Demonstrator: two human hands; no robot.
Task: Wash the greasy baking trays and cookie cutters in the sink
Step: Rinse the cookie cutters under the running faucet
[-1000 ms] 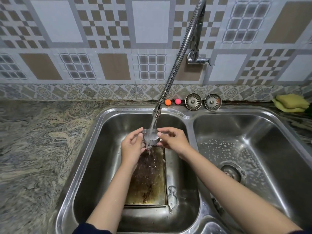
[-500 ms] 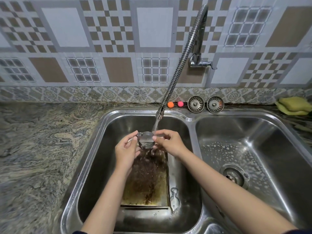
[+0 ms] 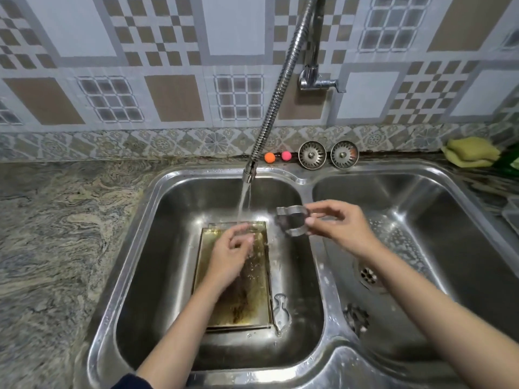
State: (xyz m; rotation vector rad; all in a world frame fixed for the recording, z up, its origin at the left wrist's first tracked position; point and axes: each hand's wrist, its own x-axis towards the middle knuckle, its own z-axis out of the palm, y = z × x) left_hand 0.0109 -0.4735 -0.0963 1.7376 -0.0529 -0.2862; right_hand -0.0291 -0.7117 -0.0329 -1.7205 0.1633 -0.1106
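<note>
Your right hand (image 3: 341,224) pinches 1 cookie cutter (image 3: 292,223) clear of the water, likely rinsed, while your left hand (image 3: 231,252), grip loose and empty, hovers over the greasy tray (image 3: 238,299).

The wall tiles (image 3: 179,51) carry brown and white checks and squares with grey lines, above a floral border (image 3: 174,141) in grey and beige. The countertop (image 3: 56,220) is swirled grey and cream stone, while the sink (image 3: 309,181), hose tap (image 3: 280,88), two strainers (image 3: 312,154) and cookie cutter (image 3: 292,223) are silver. The baking tray (image 3: 254,301) is yellow-brown with dark grease, the small balls orange (image 3: 269,157) and pink (image 3: 286,155), the sponge (image 3: 471,151) yellow-green.
</note>
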